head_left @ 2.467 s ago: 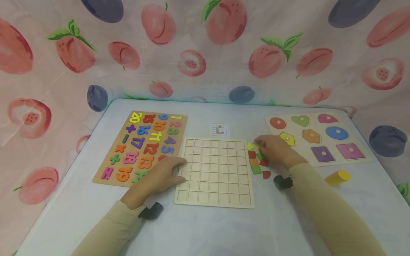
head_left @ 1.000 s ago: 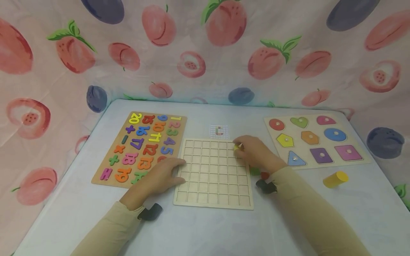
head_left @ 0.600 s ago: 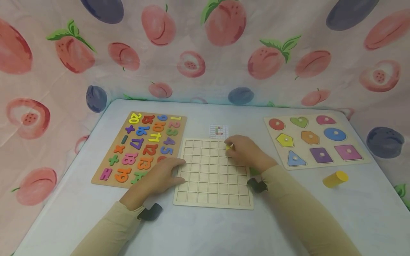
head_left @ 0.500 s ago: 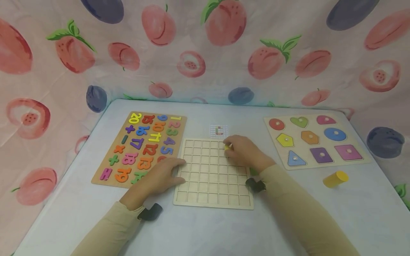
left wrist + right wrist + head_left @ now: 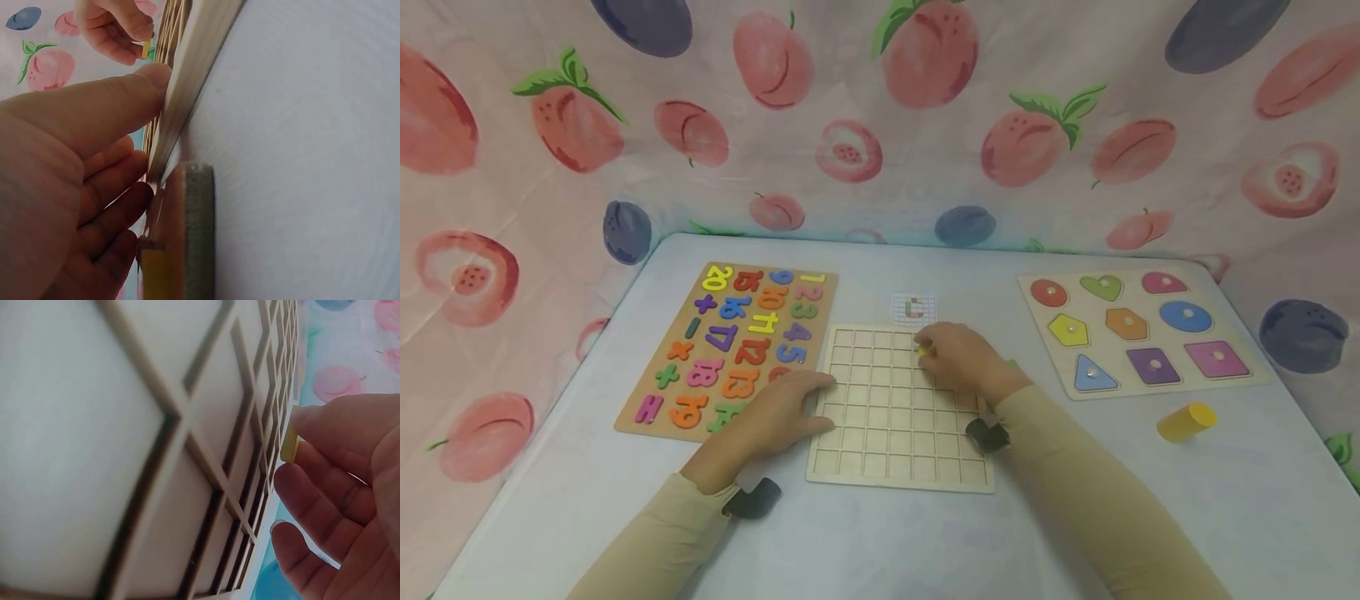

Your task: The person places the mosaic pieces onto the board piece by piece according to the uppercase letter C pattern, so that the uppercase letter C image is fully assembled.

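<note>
In the head view my right hand (image 5: 962, 358) pinches a small yellow piece (image 5: 922, 351) over the upper part of a wooden grid board (image 5: 880, 468). The right wrist view shows this thin yellow piece (image 5: 290, 434) between thumb and index finger, just above the board; its outline is unclear. Spread and relaxed, my left hand (image 5: 778, 412) rests at the board's left edge. Its thumb (image 5: 119, 103) touches that edge in the left wrist view. A bit of a green piece (image 5: 1013, 364) shows beside my right wrist, which hides the other loose pieces.
Behind the grid board lies a small printed card (image 5: 913, 308). A number puzzle board (image 5: 647, 387) is on the left, partly under my left hand. To the right are a shape puzzle board (image 5: 1123, 379) with knobbed pieces and a yellow cylinder (image 5: 1186, 422).
My right hand picked up the yellow piece from the loose pieces and carried it left over the grid board, still drifting slightly left. The left hand has stayed in place.
</note>
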Demonstrator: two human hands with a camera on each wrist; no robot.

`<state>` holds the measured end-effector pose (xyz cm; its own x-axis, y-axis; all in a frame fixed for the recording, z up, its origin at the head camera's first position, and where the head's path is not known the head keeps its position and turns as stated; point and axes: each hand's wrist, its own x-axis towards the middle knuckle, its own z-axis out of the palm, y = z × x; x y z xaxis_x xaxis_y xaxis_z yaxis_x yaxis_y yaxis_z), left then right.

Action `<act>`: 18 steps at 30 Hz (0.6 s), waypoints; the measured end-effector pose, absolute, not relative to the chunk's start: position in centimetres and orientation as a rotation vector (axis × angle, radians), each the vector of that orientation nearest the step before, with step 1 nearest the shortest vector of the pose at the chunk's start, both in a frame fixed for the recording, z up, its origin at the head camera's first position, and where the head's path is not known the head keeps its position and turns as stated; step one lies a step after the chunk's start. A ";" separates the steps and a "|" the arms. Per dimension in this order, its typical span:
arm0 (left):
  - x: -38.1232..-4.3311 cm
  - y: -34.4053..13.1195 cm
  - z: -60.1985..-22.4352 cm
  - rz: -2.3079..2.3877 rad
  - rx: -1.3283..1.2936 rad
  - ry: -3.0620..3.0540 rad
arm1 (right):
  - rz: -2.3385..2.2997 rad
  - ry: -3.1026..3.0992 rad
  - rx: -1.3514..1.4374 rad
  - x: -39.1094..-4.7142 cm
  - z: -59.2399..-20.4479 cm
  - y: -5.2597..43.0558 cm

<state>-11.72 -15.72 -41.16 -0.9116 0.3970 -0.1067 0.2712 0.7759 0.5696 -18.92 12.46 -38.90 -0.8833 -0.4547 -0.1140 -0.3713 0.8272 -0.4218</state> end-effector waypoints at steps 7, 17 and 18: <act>-11.8 -15.7 -41.3 0.833 0.530 2.750 | -0.523 2.807 -0.656 -18.9 -39.0 12.1; -11.8 -15.7 -41.2 0.830 0.520 2.744 | -0.489 2.800 -0.677 -18.9 -38.8 11.8; -11.7 -15.7 -41.1 0.830 0.524 2.744 | -0.487 2.800 -0.683 -18.8 -38.8 11.7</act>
<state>-11.75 -15.68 -41.14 -0.9105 0.3983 -0.1109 0.2701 0.7761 0.5698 -18.85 11.74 -38.76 -0.8684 -0.4784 -0.1304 -0.4063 0.8372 -0.3662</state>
